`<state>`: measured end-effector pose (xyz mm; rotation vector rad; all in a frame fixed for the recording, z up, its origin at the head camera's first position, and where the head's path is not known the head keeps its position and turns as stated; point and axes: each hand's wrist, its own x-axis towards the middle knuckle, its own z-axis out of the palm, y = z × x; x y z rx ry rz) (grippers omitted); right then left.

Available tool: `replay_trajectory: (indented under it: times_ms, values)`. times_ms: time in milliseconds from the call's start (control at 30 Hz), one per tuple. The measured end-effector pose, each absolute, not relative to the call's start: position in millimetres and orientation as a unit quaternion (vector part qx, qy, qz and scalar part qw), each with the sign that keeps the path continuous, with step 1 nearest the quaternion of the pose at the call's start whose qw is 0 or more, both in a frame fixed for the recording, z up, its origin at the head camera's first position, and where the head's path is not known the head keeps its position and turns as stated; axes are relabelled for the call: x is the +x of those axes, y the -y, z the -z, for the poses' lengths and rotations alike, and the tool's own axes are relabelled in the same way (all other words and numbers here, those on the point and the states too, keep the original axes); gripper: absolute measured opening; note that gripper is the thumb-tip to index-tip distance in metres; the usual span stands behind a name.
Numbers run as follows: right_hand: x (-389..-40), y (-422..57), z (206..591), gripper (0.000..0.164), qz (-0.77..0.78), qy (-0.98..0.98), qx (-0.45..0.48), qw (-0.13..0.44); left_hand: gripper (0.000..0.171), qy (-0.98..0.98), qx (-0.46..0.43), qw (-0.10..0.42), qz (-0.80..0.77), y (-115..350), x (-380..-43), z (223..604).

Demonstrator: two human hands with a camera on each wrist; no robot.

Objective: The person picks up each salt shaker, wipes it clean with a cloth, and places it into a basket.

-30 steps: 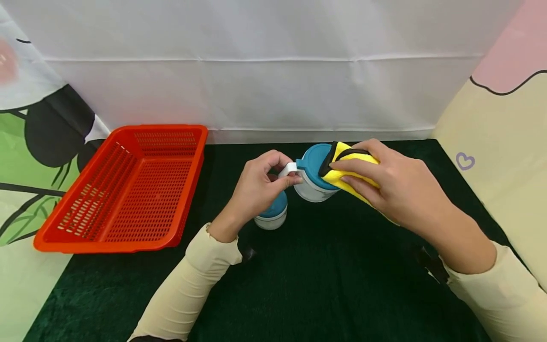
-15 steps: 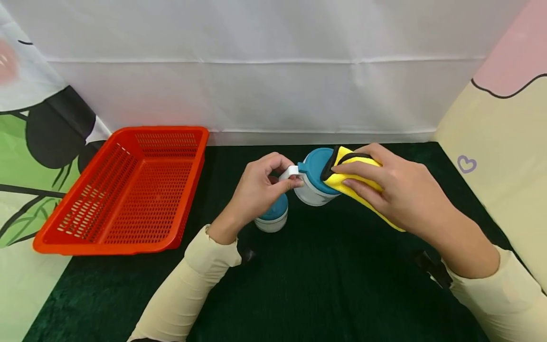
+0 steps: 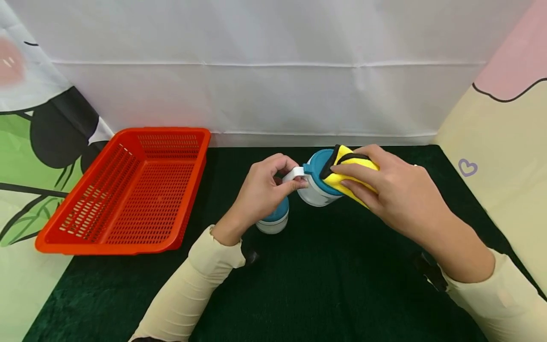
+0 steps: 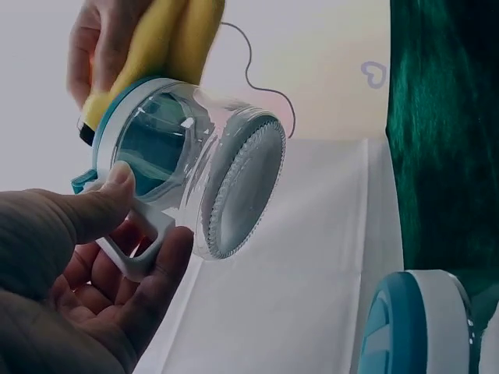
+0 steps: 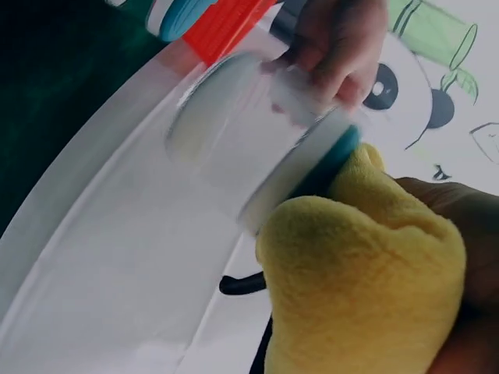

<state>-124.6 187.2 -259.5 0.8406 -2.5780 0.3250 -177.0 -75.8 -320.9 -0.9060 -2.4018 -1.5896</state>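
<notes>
My left hand (image 3: 267,187) grips the white handle (image 4: 140,241) of a clear glass jar (image 4: 199,156) with a blue lid (image 3: 317,166). The jar is held up and tilted, its ribbed base facing the left wrist camera. In my right hand (image 3: 397,185) is a folded yellow cloth (image 3: 348,178) with black edging, pressed against the lid. The cloth covers the right part of the lid in the head view. A second, smaller jar (image 3: 273,221) with a blue lid stands on the table below my left hand, partly hidden by it.
A red plastic basket (image 3: 149,204) with slotted walls stands on the left of the dark green tablecloth (image 3: 325,285). Behind the table hangs a white backdrop (image 3: 273,95), with printed panels on both sides.
Both hands keep their holds on the jar handle and the cloth. The left hand and jar have shifted slightly right; the cloth has stayed against the lid.
</notes>
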Motion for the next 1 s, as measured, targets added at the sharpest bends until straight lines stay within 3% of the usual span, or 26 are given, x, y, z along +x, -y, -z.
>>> replay_trajectory:
  times_ms: [300,533,767,1000]
  values:
    - [-140.1,-191.8,256.7,0.034,-0.102,0.933,0.271,0.214,0.013,0.792,-0.331,0.040,0.511,72.7,-174.3,321.4]
    - [-124.3,-177.2,256.8,0.041,-0.110,0.908,0.336,0.226,0.013,0.802,-0.319,0.050,0.503,70.9,-172.6,319.3]
    - [-143.1,-184.9,255.8,0.033,-0.097,0.929,0.276,0.227,0.013,0.799,-0.316,0.037,0.510,70.8,-171.4,318.8]
    - [-123.9,-172.5,260.0,0.040,-0.114,0.903,0.338,0.241,0.013,0.807,-0.297,0.059,0.507,70.6,-171.9,317.9]
